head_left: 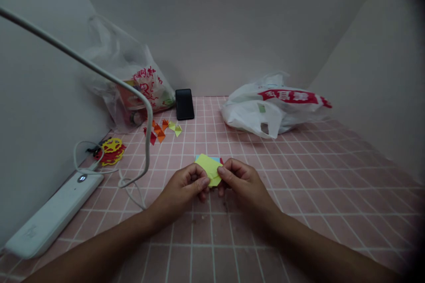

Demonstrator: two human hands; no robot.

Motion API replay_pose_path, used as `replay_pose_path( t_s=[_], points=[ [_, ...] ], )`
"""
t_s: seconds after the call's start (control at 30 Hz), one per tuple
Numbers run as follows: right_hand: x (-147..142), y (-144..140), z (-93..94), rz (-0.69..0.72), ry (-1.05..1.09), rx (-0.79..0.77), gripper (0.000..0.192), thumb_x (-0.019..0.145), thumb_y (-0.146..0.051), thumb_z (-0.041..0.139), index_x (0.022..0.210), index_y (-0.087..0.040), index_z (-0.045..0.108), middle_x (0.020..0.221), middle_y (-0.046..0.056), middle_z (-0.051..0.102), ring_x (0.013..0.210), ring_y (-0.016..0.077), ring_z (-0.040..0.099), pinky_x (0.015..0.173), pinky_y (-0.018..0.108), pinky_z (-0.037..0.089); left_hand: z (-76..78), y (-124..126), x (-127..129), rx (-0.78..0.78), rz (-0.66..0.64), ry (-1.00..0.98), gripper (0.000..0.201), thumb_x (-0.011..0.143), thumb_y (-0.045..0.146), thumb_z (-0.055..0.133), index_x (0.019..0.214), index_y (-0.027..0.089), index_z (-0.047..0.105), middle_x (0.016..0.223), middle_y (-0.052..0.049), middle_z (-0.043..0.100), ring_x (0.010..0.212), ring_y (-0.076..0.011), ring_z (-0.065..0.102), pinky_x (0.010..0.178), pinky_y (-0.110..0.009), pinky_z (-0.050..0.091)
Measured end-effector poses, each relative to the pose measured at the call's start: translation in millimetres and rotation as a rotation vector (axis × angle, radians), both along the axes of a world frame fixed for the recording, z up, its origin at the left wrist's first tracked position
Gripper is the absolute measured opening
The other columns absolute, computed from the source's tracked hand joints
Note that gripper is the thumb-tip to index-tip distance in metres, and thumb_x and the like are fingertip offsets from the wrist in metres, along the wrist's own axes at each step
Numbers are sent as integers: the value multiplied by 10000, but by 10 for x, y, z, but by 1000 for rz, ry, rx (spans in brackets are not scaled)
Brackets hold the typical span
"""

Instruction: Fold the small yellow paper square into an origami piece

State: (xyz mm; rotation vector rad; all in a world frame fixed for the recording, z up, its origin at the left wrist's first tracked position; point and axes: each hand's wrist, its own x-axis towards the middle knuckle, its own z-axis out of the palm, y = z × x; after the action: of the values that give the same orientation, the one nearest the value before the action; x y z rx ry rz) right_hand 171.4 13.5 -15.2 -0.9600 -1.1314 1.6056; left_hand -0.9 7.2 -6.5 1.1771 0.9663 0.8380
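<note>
Your left hand (pixel 186 185) and right hand (pixel 241 181) both pinch the yellow paper (pixel 210 168); lamp cord (pixel 133 181) lies left, folded scraps (pixel 162 128) and phone (pixel 184 104) beyond.

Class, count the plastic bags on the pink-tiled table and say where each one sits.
2. A clear plastic bag with red print sits at the back left, beside the black phone. A white plastic bag with a red band lies at the back right. None seems hidden.
</note>
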Motion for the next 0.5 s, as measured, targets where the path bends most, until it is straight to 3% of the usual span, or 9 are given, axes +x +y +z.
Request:
replay_pose_path(
  t_s=[0.27, 0.5],
  points=[
    [-19, -3, -25, -13, 68, -45, 322, 834, -435, 658, 693, -182, 516, 553, -24, 616, 474, 91, 527, 512, 221, 377, -6, 12, -5, -75, -41, -46, 252, 777, 359, 666, 753, 169, 503, 651, 45, 554, 536, -80, 509, 549, -224, 389],
    [0, -37, 68, -61, -208, 146, 263, 846, -353, 627, 672, -188, 521, 571, -31, 563, 529, 107, 501, 520, 234, 375, -9, -12, 30, -88, -30, 5, 292, 742, 391, 709, 831, 167, 542, 682, 45, 552, 525, -80, 482, 528, -223, 372]
  ],
)
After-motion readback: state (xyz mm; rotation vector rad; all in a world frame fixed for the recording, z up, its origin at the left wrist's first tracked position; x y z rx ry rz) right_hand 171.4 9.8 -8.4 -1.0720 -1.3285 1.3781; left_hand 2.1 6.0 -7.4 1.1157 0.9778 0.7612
